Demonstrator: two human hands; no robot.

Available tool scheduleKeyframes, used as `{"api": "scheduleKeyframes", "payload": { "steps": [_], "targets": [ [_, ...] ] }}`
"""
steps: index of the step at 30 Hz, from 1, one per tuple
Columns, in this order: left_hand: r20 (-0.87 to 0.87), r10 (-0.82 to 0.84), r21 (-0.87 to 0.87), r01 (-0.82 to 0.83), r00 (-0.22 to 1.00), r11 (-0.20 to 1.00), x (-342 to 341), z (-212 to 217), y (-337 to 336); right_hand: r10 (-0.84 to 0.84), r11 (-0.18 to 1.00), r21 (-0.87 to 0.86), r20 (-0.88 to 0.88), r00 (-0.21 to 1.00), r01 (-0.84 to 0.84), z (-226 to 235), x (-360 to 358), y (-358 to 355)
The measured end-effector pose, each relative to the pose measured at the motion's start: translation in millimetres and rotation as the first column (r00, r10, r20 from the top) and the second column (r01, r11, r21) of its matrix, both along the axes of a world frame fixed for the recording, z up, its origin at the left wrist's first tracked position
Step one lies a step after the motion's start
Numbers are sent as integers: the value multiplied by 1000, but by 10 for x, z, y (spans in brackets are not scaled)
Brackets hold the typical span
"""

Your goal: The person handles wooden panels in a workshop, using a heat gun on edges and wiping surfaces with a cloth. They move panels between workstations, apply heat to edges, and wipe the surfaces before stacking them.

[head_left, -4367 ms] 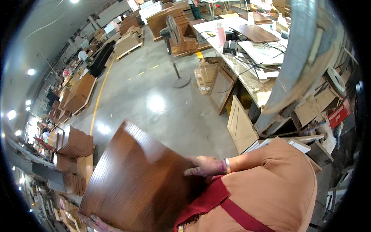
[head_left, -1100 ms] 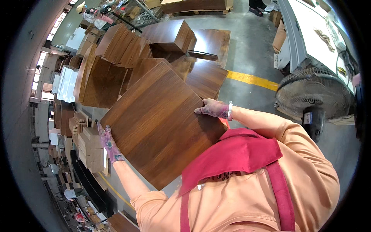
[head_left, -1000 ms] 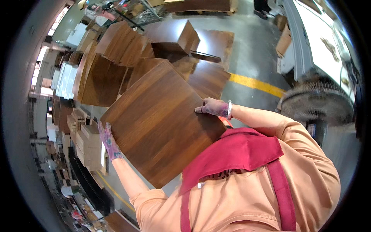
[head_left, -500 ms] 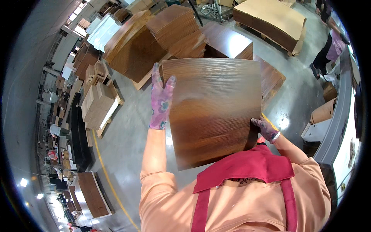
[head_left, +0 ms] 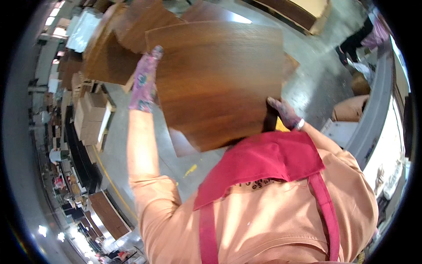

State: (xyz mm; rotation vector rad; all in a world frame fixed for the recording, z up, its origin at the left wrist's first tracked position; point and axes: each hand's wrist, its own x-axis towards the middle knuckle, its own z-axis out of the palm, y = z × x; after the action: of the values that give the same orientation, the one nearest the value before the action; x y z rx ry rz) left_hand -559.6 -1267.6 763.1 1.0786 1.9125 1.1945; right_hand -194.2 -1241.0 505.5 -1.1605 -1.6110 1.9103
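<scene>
Wooden board (head_left: 220,83) is held up between both gloved hands: left hand (head_left: 144,83) fingers grip its left edge, right hand (head_left: 283,113) fingers clamp its lower right corner.

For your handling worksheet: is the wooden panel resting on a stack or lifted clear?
Lifted clear. The panel is held up by both hands: left hand on its left edge, right hand at its lower right corner.

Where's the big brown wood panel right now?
In the head view, upper centre: the wood panel is held up between the left hand on its left edge and the right hand at its lower right corner.
</scene>
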Motion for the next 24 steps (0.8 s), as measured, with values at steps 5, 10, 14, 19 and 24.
{"api": "scheduleKeyframes", "payload": {
  "steps": [5, 10, 14, 19, 24],
  "targets": [
    [12, 23, 51, -23, 1000, 998, -131, -677, 860, -445, 872, -276, -100, 890, 405, 272, 287, 518],
    [236, 81, 61, -98, 968, 993, 394, -825, 1521, -576, 772, -319, 11, 817, 549, 422, 732, 873],
    [161, -17, 51, 8, 987, 999, 735, -792, 1856, -759, 645, -401, -238, 606, 651, 266, 1137, 961],
    [93, -282, 131, 269, 955, 954, 1406, -836, 2499, -731, 666, -418, -206, 650, 617, 641, 1696, 843],
    [-293, -682, 244, 742, 670, 624, 1831, -464, 3051, -780, 624, -151, -72, 621, 767, 915, 2539, 1005]
  ]
}}
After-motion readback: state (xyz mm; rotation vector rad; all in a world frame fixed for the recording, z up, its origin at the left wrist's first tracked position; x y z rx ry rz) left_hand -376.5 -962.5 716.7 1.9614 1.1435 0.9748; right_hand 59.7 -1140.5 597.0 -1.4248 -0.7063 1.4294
